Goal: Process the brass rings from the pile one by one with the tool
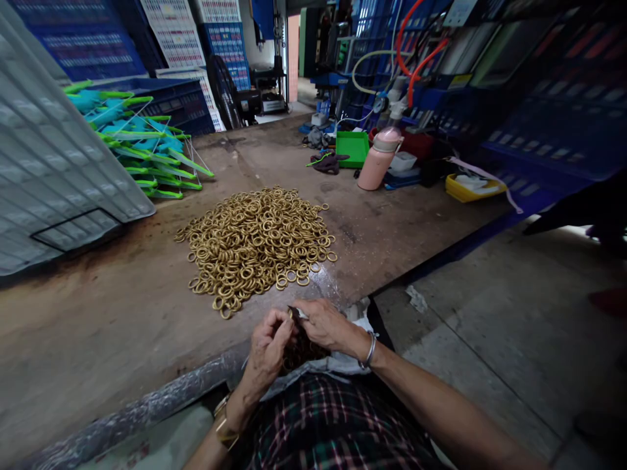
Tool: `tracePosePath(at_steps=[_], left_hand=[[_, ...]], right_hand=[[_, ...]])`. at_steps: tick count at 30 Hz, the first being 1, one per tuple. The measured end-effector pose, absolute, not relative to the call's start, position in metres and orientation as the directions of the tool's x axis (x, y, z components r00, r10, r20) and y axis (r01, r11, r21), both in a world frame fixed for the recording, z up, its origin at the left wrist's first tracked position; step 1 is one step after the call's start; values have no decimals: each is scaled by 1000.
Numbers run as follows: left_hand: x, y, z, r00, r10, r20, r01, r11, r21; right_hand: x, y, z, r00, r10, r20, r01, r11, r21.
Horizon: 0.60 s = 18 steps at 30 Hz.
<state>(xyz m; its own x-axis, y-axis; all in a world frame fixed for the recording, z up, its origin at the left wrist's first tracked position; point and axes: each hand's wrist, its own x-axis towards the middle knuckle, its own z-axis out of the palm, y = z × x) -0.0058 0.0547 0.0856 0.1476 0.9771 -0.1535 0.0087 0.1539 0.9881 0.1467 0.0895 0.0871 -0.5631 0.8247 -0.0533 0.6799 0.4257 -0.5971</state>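
So, most of the frame is being taken up by a brown worktable [147, 339], with a concrete floor [470, 326] being shown at lower right. A big translucent ribbed crate [63, 150] is being tilted across the left edge, and bright green and teal plastic pieces [151, 147] are being partly hidden by it. Smack in the middle, a heap of brass-coloured rings [259, 238] is being held up by the tabletop. At bottom centre, a bunch of darker ring-like pieces [306, 356] is being cradled in pale cloth [337, 365] over a plaid garment [337, 424].

Toward the upper right, a pink bottle [377, 162] is being lined up just beside a green tray [360, 150], with a yellow container [473, 188] being kept farther right.

Both hands are being held close together below the heap. A small dark-tipped tool [296, 313] is being gripped by the closed right hand [326, 324]; its exact type can't be made out. Right against its tip, a single ring [290, 314] is being pinched between the left hand's [268, 343] thumb and fingers.
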Motion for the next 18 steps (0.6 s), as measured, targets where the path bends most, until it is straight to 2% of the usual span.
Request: tracePosePath(at_steps=[9,18], left_hand=[[-4,58,82,125,983,-134,0,135,991],[-7,51,92,161,975,-154,-14,158,987]], right_hand=[[145,85,97,-550,834,-43,729,455,-511],[146,88,90,-538,840,-65,744,438,-504]])
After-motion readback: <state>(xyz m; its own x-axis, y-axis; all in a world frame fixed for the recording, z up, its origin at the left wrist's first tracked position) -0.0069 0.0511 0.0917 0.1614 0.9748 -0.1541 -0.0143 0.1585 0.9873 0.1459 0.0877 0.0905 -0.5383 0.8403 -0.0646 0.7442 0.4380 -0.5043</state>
